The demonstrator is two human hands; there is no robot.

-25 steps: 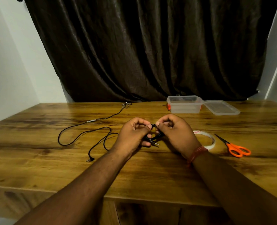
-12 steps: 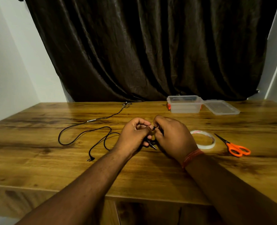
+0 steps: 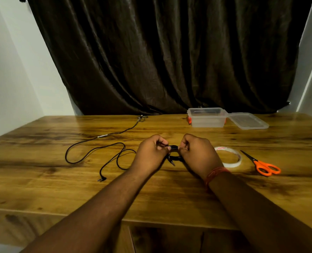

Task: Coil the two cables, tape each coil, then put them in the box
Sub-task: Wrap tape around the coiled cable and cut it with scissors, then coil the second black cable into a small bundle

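Head view: left hand point(image 3: 151, 154), right hand point(image 3: 197, 154) each pinch small black coil point(image 3: 173, 157), frame centre. Thin, light, springy cable; probably unwinds unless loops stay pinched.

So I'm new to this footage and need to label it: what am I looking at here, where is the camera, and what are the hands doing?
There is no machine here. A person wears one camera on the head, looking forward and down, so you see both forearms from above. The left hand and right hand each have a curled grip on a small black cable coil between them. A second cable lies loose on the wooden table, to the left. To the right lie a tape roll and orange scissors. At the back stands an open clear box, its lid beside it.
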